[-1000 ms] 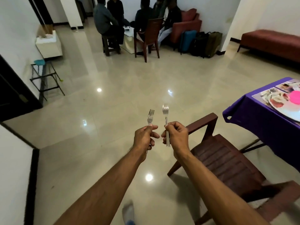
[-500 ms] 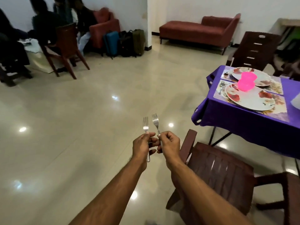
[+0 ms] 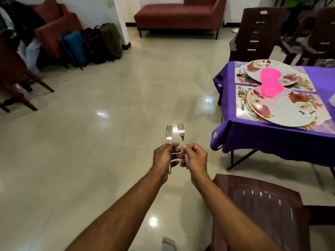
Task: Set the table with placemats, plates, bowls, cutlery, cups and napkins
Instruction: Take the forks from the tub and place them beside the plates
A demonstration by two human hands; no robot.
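Left of table edge, open floor; hands hold forks.

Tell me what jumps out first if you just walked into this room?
Two shiny forks stand up in the middle, the left fork held by the left hand and the right fork by the right hand, over the glossy floor. On the right, a purple-clothed table carries flowered plates, and two bright pink bowls sit on them.
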